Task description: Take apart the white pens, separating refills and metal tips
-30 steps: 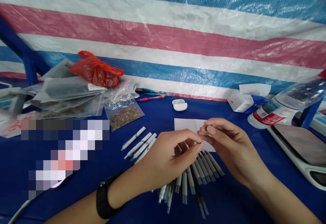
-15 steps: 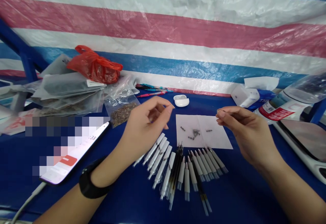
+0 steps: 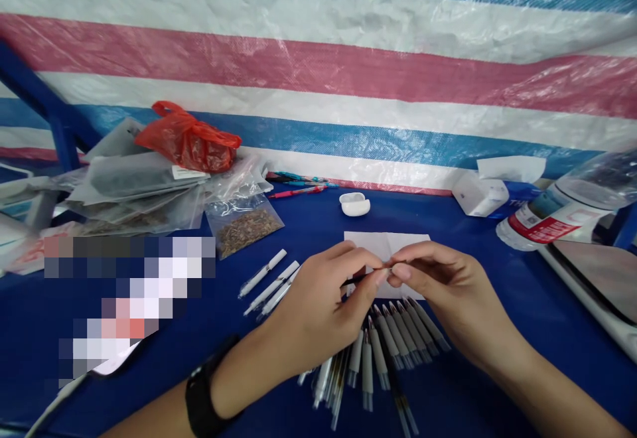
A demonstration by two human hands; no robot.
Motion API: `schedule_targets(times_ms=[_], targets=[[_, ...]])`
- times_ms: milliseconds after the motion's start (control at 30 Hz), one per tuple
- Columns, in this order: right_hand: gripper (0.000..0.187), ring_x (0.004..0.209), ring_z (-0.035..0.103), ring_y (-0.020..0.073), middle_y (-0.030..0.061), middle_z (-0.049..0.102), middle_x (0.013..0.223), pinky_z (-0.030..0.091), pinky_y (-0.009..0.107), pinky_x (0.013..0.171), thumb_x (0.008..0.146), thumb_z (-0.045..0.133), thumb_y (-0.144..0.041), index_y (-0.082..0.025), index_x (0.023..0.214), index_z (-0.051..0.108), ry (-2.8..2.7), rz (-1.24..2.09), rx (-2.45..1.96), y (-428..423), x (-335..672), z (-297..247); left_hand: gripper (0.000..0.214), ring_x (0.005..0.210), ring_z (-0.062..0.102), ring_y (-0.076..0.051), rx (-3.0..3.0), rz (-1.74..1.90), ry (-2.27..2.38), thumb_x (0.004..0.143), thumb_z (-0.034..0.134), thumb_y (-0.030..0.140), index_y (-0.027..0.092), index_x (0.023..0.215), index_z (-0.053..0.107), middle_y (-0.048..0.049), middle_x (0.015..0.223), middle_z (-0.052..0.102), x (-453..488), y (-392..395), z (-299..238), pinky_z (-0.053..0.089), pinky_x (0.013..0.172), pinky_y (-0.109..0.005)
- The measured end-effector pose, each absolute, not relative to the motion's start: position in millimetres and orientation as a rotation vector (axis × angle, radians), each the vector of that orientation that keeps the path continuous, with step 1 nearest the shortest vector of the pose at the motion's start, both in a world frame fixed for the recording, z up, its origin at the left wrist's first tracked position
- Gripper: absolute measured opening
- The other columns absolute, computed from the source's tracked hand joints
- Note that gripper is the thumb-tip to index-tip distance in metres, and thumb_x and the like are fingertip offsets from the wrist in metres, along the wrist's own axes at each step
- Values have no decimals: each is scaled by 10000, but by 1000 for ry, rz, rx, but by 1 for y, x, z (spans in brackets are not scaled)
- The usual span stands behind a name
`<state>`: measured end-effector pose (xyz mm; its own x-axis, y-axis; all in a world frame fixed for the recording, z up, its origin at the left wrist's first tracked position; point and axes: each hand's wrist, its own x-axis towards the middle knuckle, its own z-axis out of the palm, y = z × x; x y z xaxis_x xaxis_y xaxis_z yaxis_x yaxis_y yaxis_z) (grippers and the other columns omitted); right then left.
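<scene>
Over a blue tabletop, the left hand and right hand meet close together near the middle of the view. The left hand's fingers curl around a thin dark pen refill, and the right thumb and forefinger pinch in narrowly at its far end, where the fingertips of both hands almost touch. Whatever small piece may sit at that end is too small to make out. A black watch wraps the left wrist. Under the hands lies a sheet of white paper, partly covered by them. Just below, white pen barrels fan out beside a loose bunch of clear-tipped refills, and three white pens lie just left of the left hand. Farther back sit a white earbud case, a few colored pens, a clear bag of dried plant bits, a red plastic bag, a stack of plastic pouches, a tissue box and a plastic water bottle, all before a striped tarp.
</scene>
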<state>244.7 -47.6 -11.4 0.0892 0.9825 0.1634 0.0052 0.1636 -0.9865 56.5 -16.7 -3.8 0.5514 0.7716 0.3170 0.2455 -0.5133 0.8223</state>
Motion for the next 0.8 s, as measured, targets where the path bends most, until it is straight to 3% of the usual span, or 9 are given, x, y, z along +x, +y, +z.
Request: schedule_targets(times_ms=[200,633,800], targets=[[157,642,726,171,2,751,677,638,306,646,733,903,-379,-265,790,810,-1188,1005,-1114,-46,247,-13,229,683,564,-128,2076,898,775,994,521,219,208,905,731,-10,794,650,54,-13,-4,456,662,-241],[265,630,710,160,-18,737,658,624,310,689,644,945,-459,-273,744,787,-1138,975,-1200,-47,243,-15,243,737,606,-150,2147,850,852,1002,543,271,212,925,767,-15,786,684,54,-10,-10,468,690,-247],[219,643,714,158,-12,758,709,623,302,680,677,928,-404,-253,759,792,-1188,1008,-1223,-48,242,-17,238,739,601,-134,2203,874,794,1011,544,259,202,927,759,-12,791,688,53,-7,-13,449,651,-229]])
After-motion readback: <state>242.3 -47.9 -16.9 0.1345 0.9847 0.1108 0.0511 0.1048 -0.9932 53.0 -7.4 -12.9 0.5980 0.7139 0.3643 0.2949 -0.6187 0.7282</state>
